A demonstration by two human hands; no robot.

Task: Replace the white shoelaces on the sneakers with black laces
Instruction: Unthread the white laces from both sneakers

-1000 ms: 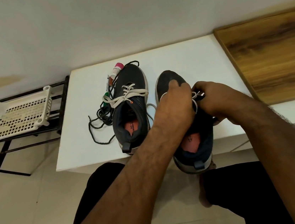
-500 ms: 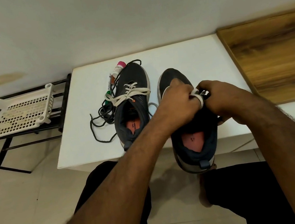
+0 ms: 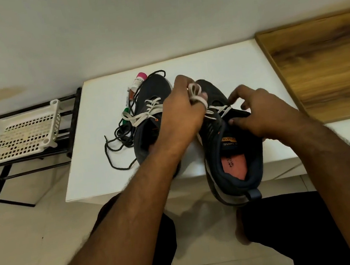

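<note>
While the right sneaker (image 3: 231, 147) lies with its heel hanging past the near edge of the white table (image 3: 233, 59), a seated person works at its white lace (image 3: 198, 95). The left hand (image 3: 180, 112) has its fingers curled around loops of that lace, lifted just above the sneaker's toe end, the strands running down to the upper eyelets. The right hand (image 3: 255, 113) grips the sneaker's tongue and collar from the right side, thumb pressed on the tongue and fingers partly curled above it.

Just left of the right sneaker, the left sneaker (image 3: 146, 122) rests flat on the table, partly hidden by the left forearm, its own white lace (image 3: 143, 114) threaded and tied. Left of that shoe, touching its side, a loose tangle of black laces (image 3: 117, 139) sprawls on the table, one strand looping around the shoe's toe. A pink-capped tube (image 3: 139, 80) and a green-capped pen (image 3: 126, 114) lie among the strands, beyond the tangle.

Further left of the right sneaker, off the table, a white perforated basket (image 3: 15, 134) sits on a black metal rack (image 3: 73, 122). To the sneaker's right, a wooden board (image 3: 324, 65) adjoins the table.
</note>
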